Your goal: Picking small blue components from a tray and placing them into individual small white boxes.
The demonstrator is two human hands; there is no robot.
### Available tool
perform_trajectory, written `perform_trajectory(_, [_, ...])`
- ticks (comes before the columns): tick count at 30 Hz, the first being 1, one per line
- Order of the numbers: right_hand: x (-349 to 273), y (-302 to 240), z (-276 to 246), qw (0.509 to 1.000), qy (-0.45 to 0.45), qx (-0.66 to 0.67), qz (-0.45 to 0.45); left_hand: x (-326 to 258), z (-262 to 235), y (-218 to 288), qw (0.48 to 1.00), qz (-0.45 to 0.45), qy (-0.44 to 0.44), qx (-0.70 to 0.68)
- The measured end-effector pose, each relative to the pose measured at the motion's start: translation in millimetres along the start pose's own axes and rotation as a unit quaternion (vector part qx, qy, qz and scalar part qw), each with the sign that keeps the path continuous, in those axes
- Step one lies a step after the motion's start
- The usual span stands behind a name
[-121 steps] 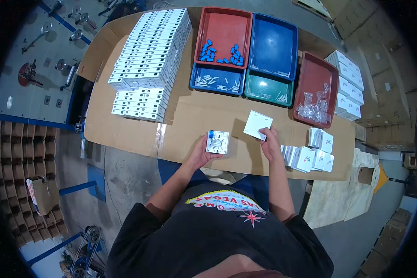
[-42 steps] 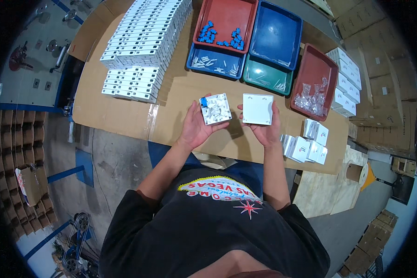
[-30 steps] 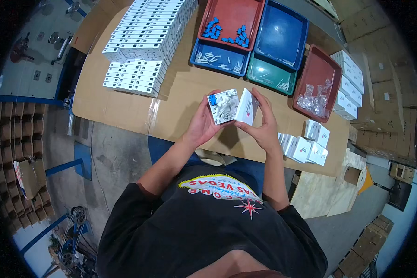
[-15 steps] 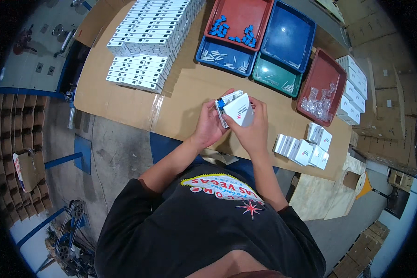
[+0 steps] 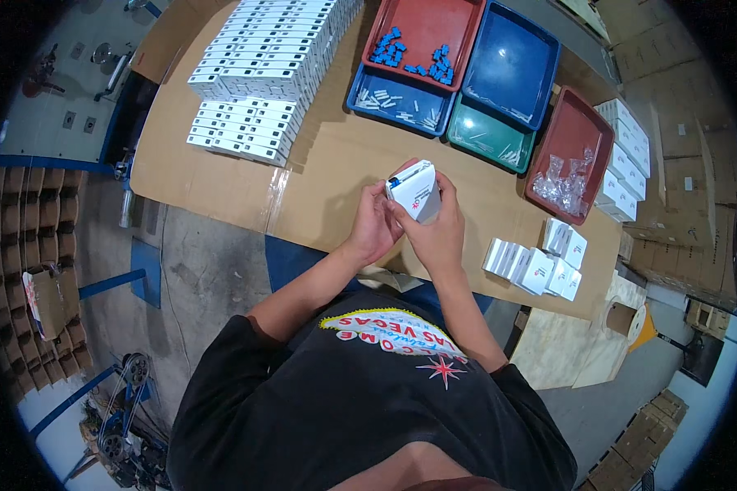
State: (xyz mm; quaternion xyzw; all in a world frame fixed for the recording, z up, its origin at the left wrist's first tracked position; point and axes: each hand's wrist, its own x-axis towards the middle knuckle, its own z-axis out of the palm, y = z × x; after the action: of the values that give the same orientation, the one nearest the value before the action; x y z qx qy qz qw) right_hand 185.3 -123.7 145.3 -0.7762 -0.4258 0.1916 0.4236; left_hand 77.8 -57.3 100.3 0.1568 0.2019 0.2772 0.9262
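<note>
Between my hands, above the cardboard-covered table, is a white box-shaped case with a printed front. A bit of a blue plastic part shows at its left edge. My left hand grips the case from the left side, its fingers partly hidden behind it. My right hand is closed on the right side, thumb near the lower front. The front cover lies nearly flush with the body; whether it is fully closed I cannot tell.
Tall rows of white cases stand at the back left. Trays hold blue parts, white sticks and clear plastic bags. Several white cases sit at the table's right front; more white boxes stand beyond the red tray.
The front cover, tilted off the case half a second ago, now lies against it. Most of the blue part is now covered. My right hand has shifted slightly left.
</note>
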Motion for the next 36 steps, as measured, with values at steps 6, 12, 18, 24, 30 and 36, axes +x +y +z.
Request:
perform_trajectory(6, [2.6,3.9,-3.4,1.0,0.005,0.011,0.002,-1.9,12.8,4.0,1.0,0.002,0.003,0.011])
perform_trajectory(12, [3.6,3.6,0.0,1.0,0.001,-0.009,-0.017,1.1,1.1,-0.6,1.0,0.005,0.019,0.014])
perform_trajectory(18, [3.2,3.3,3.5,1.0,-0.001,-0.01,-0.017,-2.5,8.9,3.8,1.0,0.016,0.012,0.0])
perform_trajectory(24, [1.0,10.6,6.5,1.0,0.0,-0.006,-0.01,3.2,-11.0,-6.2,0.999,-0.007,0.033,-0.018])
perform_trajectory(30, [-0.9,17.8,7.8,1.0,-0.011,-0.014,0.018,1.1,-11.0,-11.3,0.999,-0.011,0.034,-0.017])
perform_trajectory(36, [0.0,20.6,6.9,0.999,-0.013,-0.026,0.03,2.7,-4.0,-11.5,1.0,-0.008,0.014,-0.01])
